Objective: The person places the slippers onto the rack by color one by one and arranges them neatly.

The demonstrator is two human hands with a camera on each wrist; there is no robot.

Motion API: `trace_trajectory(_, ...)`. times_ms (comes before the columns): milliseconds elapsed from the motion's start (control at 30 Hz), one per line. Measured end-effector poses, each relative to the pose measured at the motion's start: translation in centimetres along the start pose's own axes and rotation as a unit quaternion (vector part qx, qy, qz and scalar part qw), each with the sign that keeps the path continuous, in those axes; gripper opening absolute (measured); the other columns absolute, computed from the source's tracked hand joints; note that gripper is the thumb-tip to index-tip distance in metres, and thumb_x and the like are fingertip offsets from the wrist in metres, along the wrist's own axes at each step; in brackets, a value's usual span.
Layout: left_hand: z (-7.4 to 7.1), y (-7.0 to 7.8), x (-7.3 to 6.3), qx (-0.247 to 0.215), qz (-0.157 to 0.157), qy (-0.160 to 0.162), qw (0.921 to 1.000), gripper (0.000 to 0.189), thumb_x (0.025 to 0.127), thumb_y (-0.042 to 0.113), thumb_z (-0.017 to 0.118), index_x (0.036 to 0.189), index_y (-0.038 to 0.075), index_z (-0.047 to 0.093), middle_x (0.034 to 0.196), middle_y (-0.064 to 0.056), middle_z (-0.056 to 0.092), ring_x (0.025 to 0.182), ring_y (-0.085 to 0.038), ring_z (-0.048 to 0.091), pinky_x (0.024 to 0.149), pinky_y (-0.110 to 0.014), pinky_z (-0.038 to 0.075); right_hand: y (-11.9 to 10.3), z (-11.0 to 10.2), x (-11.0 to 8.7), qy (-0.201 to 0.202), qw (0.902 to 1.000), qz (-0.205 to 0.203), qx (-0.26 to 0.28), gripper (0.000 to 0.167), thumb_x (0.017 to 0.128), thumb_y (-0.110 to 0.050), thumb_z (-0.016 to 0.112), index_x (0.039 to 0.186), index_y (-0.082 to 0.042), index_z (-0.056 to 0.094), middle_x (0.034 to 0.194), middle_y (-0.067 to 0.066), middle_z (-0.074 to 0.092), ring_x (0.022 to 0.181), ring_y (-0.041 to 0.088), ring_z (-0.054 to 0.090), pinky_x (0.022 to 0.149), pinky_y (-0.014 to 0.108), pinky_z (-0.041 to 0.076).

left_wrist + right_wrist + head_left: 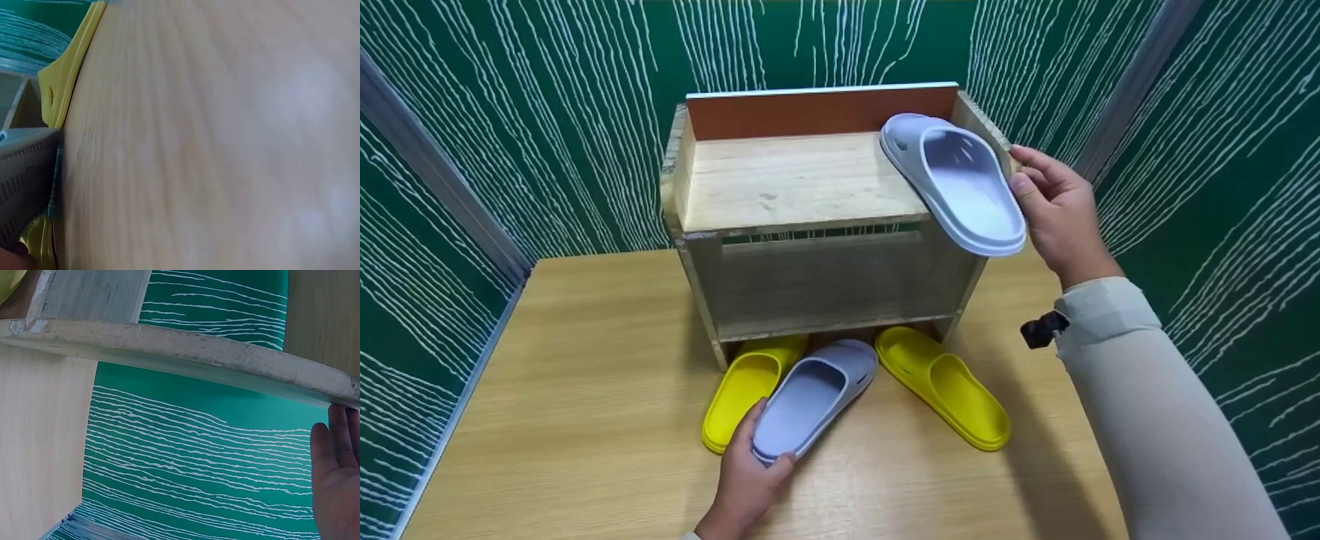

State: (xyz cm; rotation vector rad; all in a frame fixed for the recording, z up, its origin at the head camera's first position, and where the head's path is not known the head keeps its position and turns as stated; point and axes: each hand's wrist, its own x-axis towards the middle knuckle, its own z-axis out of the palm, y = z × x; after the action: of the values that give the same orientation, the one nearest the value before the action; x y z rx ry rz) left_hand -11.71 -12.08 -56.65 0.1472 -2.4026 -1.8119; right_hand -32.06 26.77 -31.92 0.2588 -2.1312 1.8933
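Observation:
My left hand (754,476) grips a lavender clog (802,409) by its heel, thumb on one side and fingers on the other. In the left wrist view, the clog's dark ribbed sole (25,185) shows, tilted. A second lavender clog (975,187) rests on the top right of a wooden rack (787,172), heel hanging past the front edge. Beside that heel, my right hand (1061,214) pinches the rack's right side panel near its top front corner. The right wrist view shows fingers (340,439) against the panel (185,349); the thumb cannot be made out there.
A yellow clog (746,382) lies left of the held clog, partly under the rack. Another yellow clog (941,382) lies angled to the right. All stand on a wooden table (607,420) enclosed by green walls (577,150) with white streaks.

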Motion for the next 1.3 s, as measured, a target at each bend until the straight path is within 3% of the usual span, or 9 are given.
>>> trace_trajectory(133, -0.4, 0.0, 0.2, -0.004, -0.002, -0.008, 1.0, 0.088, 0.076, 0.002, 0.081, 0.156, 0.003, 0.046, 0.161, -0.019, 0.046, 0.143, -0.033, 0.047, 0.119, -0.036, 0.038, 0.0, 0.0, 0.0, 0.002, 1.0, 0.0, -0.003, 0.048, 0.1, -0.03, 0.07, 0.146, -0.021, 0.064, 0.137, 0.012, 0.067, 0.116, 0.023, 0.065, 0.097, 0.017, 0.055)
trace_trajectory(367, -1.2, 0.4, 0.3, -0.019, 0.006, -0.026, 0.9995, 0.087, 0.076, 0.0, 0.08, 0.157, 0.002, 0.046, 0.161, -0.021, 0.045, 0.142, -0.035, 0.047, 0.119, -0.046, 0.038, -0.1, 0.0, -0.1, 0.002, 0.9999, 0.004, -0.011, 0.048, 0.1, -0.031, 0.07, 0.147, -0.022, 0.064, 0.139, 0.012, 0.067, 0.118, 0.023, 0.065, 0.098, 0.018, 0.055)
trace_trajectory(600, -2.2, 1.0, 0.9, -0.059, 0.019, -0.053, 0.9967, 0.085, 0.077, -0.001, 0.077, 0.156, 0.002, 0.047, 0.16, -0.021, 0.047, 0.139, -0.032, 0.048, 0.109, -0.019, 0.04, 0.0, 0.0, -0.1, -0.002, 1.0, -0.001, -0.004, 0.049, 0.1, -0.03, 0.07, 0.147, -0.021, 0.063, 0.141, 0.011, 0.066, 0.119, 0.023, 0.064, 0.099, 0.018, 0.054)
trace_trajectory(667, -2.5, 1.3, 1.1, -0.071, 0.028, -0.059, 0.9953, 0.084, 0.077, -0.003, 0.076, 0.156, 0.001, 0.047, 0.159, -0.022, 0.047, 0.137, -0.032, 0.048, 0.107, -0.016, 0.04, 0.1, 0.1, -0.1, -0.002, 1.0, -0.007, 0.0, 0.049, 0.1, -0.029, 0.07, 0.147, -0.021, 0.063, 0.141, 0.011, 0.066, 0.119, 0.023, 0.064, 0.099, 0.018, 0.054)
trace_trajectory(1000, -4.0, 3.7, 1.8, -0.09, 0.032, -0.077, 0.9924, 0.084, 0.076, -0.007, 0.074, 0.155, 0.003, 0.049, 0.156, -0.021, 0.049, 0.129, -0.035, 0.05, 0.102, -0.022, 0.046, 0.0, 0.1, 0.0, 0.001, 1.0, -0.005, -0.005, 0.048, 0.1, -0.03, 0.07, 0.147, -0.022, 0.064, 0.141, 0.011, 0.066, 0.118, 0.023, 0.064, 0.097, 0.017, 0.055)
trace_trajectory(1300, -4.6, 5.5, 1.3, -0.089, 0.05, -0.093, 0.9904, 0.083, 0.074, -0.01, 0.074, 0.153, 0.005, 0.052, 0.154, -0.017, 0.053, 0.126, -0.031, 0.05, 0.101, -0.022, 0.046, 0.0, 0.2, -0.1, 0.003, 0.9999, -0.008, -0.014, 0.048, 0.1, -0.031, 0.07, 0.147, -0.023, 0.064, 0.142, 0.011, 0.066, 0.116, 0.023, 0.065, 0.097, 0.017, 0.055)
